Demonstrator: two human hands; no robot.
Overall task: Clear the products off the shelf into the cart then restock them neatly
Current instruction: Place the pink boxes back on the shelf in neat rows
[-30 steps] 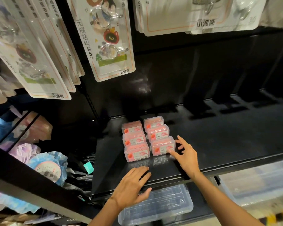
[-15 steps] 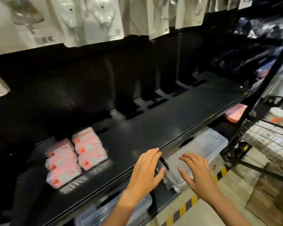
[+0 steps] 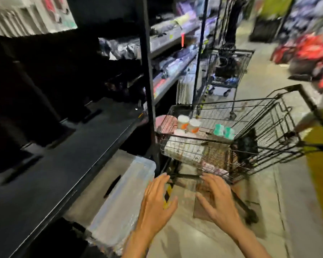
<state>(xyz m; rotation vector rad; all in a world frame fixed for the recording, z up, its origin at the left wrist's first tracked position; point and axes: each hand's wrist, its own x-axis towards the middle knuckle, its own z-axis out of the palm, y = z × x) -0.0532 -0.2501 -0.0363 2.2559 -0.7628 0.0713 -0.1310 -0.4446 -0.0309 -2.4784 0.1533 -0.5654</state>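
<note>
A black wire shopping cart (image 3: 265, 138) stands in the aisle to the right of the dark shelf (image 3: 63, 164). Inside it are white tubs with orange labels (image 3: 189, 123), teal containers (image 3: 223, 130), and flat pale packs lower down. My left hand (image 3: 157, 202) and my right hand (image 3: 218, 200) hover side by side in front of the cart's near end, both with fingers spread and holding nothing. The shelf surface in view is bare and black. The small pink boxes are out of view.
A clear plastic storage bin (image 3: 123, 192) sits under the shelf, left of my hands. A black upright post (image 3: 147, 81) stands between shelf and cart. A second cart (image 3: 229, 69) is farther down the aisle. Red bags (image 3: 309, 51) hang at right.
My view has swung right from the pink boxes on the shelf to the cart. Both hands left the shelf and now hover low in front of the cart, still holding nothing.
</note>
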